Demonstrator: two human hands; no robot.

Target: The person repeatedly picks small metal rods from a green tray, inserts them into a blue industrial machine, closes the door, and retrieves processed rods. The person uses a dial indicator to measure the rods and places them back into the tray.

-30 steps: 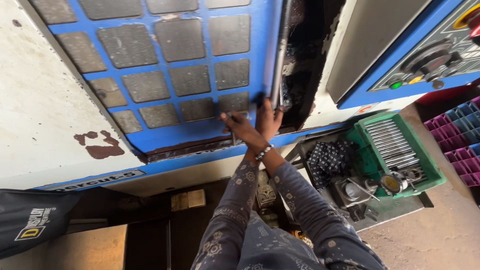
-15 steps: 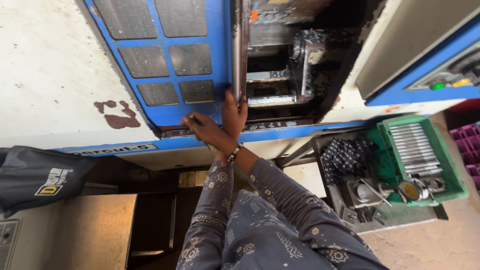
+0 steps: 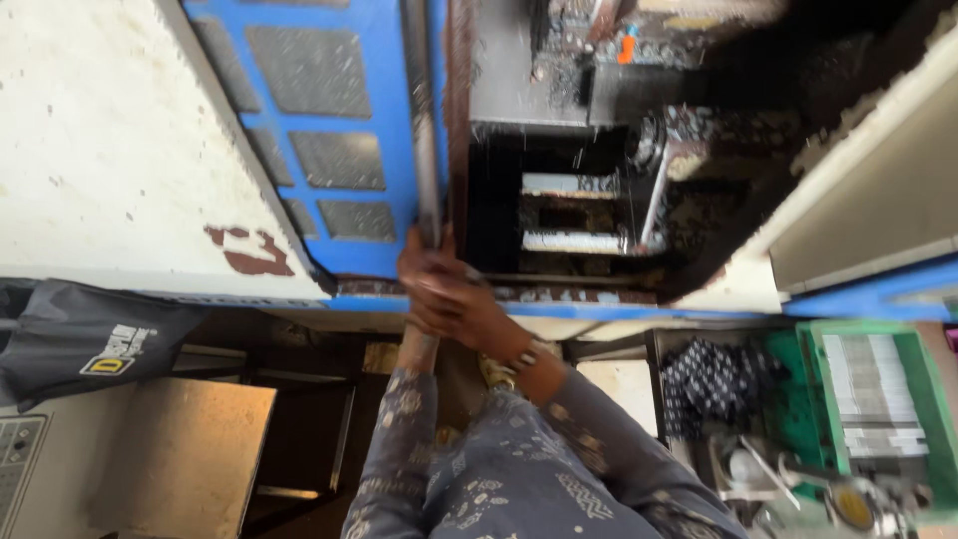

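Note:
Both my hands meet at the lower end of a vertical metal handle bar (image 3: 421, 120) on the right edge of a blue sliding machine door (image 3: 399, 215) with dark mesh windows. My right hand (image 3: 474, 309), with a bracelet at the wrist, wraps over my left hand (image 3: 419, 262), which is partly hidden beneath it. Both are closed on the bar. Right of the door edge, the dark machine interior (image 3: 589, 200) stands exposed, with metal fixtures inside.
A white machine panel (image 3: 100, 150) with chipped paint lies to the left. A black bag (image 3: 90, 339) hangs below it, above a brown board (image 3: 185, 449). At lower right a green tray (image 3: 878, 399) holds metal pieces beside a bin of dark small parts (image 3: 714, 384).
The blue door has slid left with my hands on its handle, uncovering more of the machine interior. The view has shifted and closed in on the opening.

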